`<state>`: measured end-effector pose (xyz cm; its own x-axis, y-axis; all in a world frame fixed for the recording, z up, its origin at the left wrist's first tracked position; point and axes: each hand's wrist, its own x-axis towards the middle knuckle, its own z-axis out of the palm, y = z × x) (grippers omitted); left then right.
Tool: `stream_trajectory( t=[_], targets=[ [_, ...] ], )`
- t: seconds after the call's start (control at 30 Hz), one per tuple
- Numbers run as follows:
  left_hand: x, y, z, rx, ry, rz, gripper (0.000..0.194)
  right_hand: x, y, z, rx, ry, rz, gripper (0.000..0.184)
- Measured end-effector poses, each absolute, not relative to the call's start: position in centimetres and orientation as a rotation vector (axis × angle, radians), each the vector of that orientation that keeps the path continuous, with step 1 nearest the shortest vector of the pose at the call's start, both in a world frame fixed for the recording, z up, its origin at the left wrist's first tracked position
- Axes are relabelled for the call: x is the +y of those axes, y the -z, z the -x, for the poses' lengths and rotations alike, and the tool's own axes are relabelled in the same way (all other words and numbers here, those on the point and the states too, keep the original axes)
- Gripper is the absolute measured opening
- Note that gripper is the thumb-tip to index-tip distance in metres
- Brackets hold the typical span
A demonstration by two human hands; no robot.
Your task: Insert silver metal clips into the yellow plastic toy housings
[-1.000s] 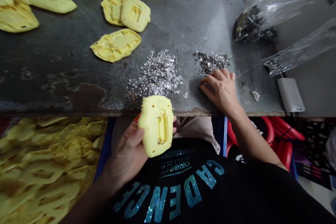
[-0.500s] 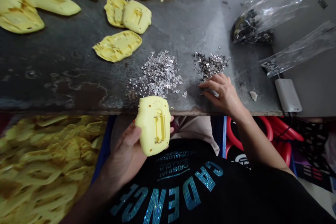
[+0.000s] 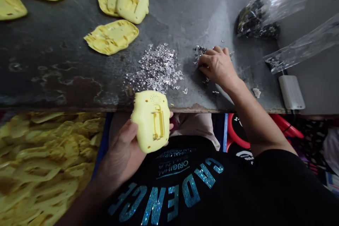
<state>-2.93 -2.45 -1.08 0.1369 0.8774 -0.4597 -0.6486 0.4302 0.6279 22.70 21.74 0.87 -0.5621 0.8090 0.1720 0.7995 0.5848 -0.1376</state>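
Note:
My left hand (image 3: 129, 141) is wrapped around a yellow plastic casing (image 3: 143, 123), holding it upright at the table's front edge. A rectangular battery compartment and small screw holes face me on the casing. My right hand (image 3: 218, 65) reaches down onto the right-hand pile of small metal contact plates (image 3: 198, 51), fingers curled and tips pressed together. Whatever is between those fingertips is hidden. To the left lies a larger, shinier pile of metal contact plates (image 3: 159, 67). A few stray plates (image 3: 215, 92) are scattered near my right wrist.
Yellow shells (image 3: 112, 37) lie on the grey metal table (image 3: 174, 14) farther back. Clear bags of dark parts (image 3: 256, 17) and a white box-shaped device (image 3: 291, 91) are at the right. A container of yellow shells (image 3: 50, 162) stands below left.
My right hand has moved forward over the right-hand pile, its fingers curling in. Loose plates now show nearer the edge. My left hand still holds the casing; the view has shifted slightly.

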Motion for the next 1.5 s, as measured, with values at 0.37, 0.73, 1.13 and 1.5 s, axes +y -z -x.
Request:
stream_trajectory(
  t=[0.37,0.73,1.13,1.5],
  targets=[
    [-2.6,0.0,1.9,0.961,-1.136,-0.329,0.078,12.2,-2.0,-26.6,-2.396,-0.075,1.406,0.018],
    [-3.2,0.5,1.5,0.889,-1.129,-0.411,0.070,12.2,0.1,-26.0,-2.459,-0.134,1.443,0.014],
    [-3.4,0.7,1.8,0.851,-1.159,-0.401,0.080,12.7,-0.3,-24.4,-2.633,-0.118,1.327,0.017],
    [-2.9,0.1,1.1,0.867,-1.167,-0.352,0.074,12.2,0.1,-25.5,-2.584,-0.229,1.301,0.018]
  ],
)
